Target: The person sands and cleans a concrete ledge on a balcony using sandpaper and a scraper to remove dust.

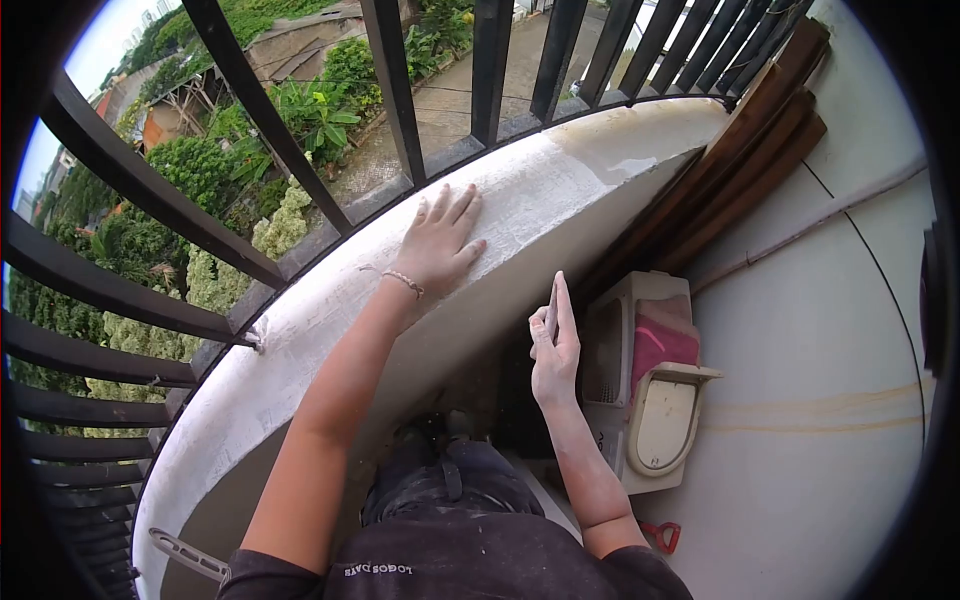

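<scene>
My left hand (440, 240) lies flat on the curved white ledge (330, 285), its fingers spread toward the black railing. A braided bracelet (403, 283) circles that wrist. My right hand (556, 350) is raised off the ledge, dusted white, with its fingers closed. Between its thumb and fingers is a thin grey flat piece (552, 312), seen nearly edge-on; its kind cannot be made out. The ledge's top looks patchy and chalky under my left hand, and wet or beige toward its far right end.
Black railing bars (270, 115) line the ledge's outer side, above greenery. At right, brown wooden planks (740, 150) lean against the wall, near a beige plastic container (662, 425) with a pink cloth (663, 350). A slotted grey strip (188, 555) rests at lower left.
</scene>
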`<act>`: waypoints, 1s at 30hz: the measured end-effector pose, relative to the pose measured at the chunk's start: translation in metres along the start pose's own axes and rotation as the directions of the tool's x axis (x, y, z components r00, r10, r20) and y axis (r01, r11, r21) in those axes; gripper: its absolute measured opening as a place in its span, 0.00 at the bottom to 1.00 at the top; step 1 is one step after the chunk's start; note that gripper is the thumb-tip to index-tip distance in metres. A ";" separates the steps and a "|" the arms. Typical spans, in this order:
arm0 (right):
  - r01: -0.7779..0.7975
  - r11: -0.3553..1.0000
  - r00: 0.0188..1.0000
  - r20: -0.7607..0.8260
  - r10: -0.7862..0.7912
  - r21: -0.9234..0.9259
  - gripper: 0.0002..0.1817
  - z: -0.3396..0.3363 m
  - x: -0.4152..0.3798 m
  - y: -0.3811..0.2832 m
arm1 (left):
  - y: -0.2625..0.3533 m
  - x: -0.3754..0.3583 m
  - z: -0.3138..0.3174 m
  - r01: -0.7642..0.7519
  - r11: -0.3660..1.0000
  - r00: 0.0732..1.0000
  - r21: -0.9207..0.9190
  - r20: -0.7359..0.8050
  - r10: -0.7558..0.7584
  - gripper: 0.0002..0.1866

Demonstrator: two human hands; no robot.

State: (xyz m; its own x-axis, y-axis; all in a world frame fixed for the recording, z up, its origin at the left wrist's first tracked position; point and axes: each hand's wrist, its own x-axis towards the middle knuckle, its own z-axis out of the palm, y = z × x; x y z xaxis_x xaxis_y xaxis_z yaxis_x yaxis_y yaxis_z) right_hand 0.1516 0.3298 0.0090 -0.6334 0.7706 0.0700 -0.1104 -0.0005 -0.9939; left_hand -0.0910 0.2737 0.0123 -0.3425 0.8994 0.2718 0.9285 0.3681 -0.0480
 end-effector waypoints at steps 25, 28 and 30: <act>0.631 0.116 0.774 0.632 -0.028 -0.767 0.23 0.112 0.202 0.020 | -0.016 -0.143 -0.059 0.182 0.972 0.966 -0.150 0.211 -0.148 0.38; 0.700 0.035 0.699 0.674 -0.239 -0.714 0.23 0.075 0.207 0.029 | -0.021 -0.155 -0.065 0.190 0.973 0.963 -0.133 0.216 -0.159 0.38; 0.636 -0.002 0.753 0.621 -0.218 -0.772 0.23 0.077 0.219 0.029 | -0.022 -0.159 -0.066 0.190 0.976 0.961 -0.109 0.222 -0.162 0.38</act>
State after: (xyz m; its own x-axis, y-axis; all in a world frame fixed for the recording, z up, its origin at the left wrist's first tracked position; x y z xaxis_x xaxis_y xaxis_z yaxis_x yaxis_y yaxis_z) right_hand -0.0493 0.4490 0.0017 -0.9282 0.1847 0.3229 0.1886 0.9819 -0.0195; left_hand -0.0473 0.1072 0.0339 -0.5115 0.8575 0.0554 0.8568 0.5040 0.1095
